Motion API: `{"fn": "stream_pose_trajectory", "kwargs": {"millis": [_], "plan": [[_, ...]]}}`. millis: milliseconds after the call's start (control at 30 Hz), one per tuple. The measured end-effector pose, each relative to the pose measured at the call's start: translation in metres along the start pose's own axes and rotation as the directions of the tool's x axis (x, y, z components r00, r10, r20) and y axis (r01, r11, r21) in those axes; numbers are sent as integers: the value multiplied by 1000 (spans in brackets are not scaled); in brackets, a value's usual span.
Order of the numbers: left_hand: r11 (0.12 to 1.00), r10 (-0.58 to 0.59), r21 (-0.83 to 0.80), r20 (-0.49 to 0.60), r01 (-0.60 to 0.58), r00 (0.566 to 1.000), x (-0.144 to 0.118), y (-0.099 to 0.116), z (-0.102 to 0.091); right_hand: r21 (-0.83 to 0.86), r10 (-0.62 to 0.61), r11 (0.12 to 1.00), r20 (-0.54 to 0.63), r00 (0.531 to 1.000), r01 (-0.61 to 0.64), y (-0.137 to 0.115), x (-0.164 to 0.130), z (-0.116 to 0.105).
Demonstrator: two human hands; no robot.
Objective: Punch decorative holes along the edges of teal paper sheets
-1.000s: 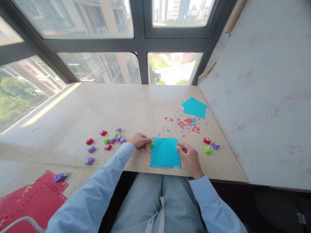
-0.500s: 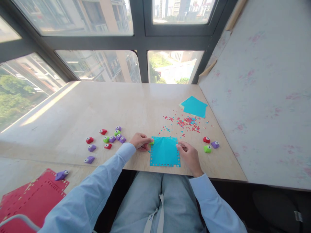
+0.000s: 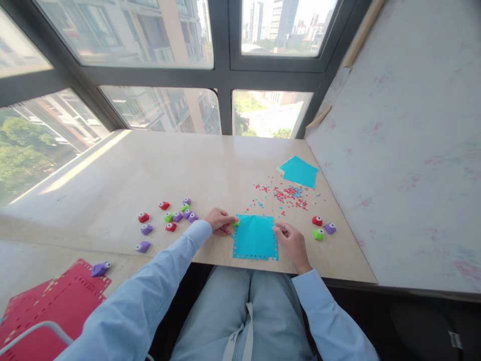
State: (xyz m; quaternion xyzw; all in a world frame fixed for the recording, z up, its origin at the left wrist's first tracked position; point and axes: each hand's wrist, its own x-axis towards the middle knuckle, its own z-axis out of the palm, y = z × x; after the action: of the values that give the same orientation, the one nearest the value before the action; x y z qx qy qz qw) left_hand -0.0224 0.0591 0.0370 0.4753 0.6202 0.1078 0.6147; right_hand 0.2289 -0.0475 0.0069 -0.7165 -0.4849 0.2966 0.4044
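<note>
Left hand [image 3: 219, 221] closed on small green punch [image 3: 236, 222], clamped at upper left corner of blue paper sheet [image 3: 255, 237]. Right hand [image 3: 291, 241] pinched on sheet's right edge, near front table edge [image 3: 338, 273]. Judged light, thin, easily creased; best held at edges. Compared with earlier frames: grips and sheet position unchanged.

I saw turquoise paper square [image 3: 255, 237], edges hole-punched; green punch [image 3: 236, 222]; red perforated sheets [image 3: 56, 306]; red-and-turquoise confetti [image 3: 289, 194].
</note>
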Motion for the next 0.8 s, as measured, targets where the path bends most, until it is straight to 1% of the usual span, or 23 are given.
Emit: {"fn": "stream_pose_trajectory", "kwargs": {"millis": [167, 400, 600, 700, 800], "plan": [[1000, -15, -1, 25, 15, 1000, 1, -1, -4, -35, -28, 999, -15, 1000, 27, -4, 1, 1], [998, 16, -56, 29, -14, 999, 0, -3, -4, -129, -69, 989, -4, 998, 68, -7, 6, 2], [993, 27, -117, 13, -25, 1000, -3, -4, -8, -136, -80, 988, -17, 997, 77, -5, 8, -4], [986, 66, -155, -5, -66, 998, -3, -7, -8, -107, -67, 992, -22, 998, 64, -1, 4, -8], [975, 152, -155, -78, -162, 985, -6, -13, -6, 1, -40, 999, -36, 999, 40, 4, -1, -11]]}}
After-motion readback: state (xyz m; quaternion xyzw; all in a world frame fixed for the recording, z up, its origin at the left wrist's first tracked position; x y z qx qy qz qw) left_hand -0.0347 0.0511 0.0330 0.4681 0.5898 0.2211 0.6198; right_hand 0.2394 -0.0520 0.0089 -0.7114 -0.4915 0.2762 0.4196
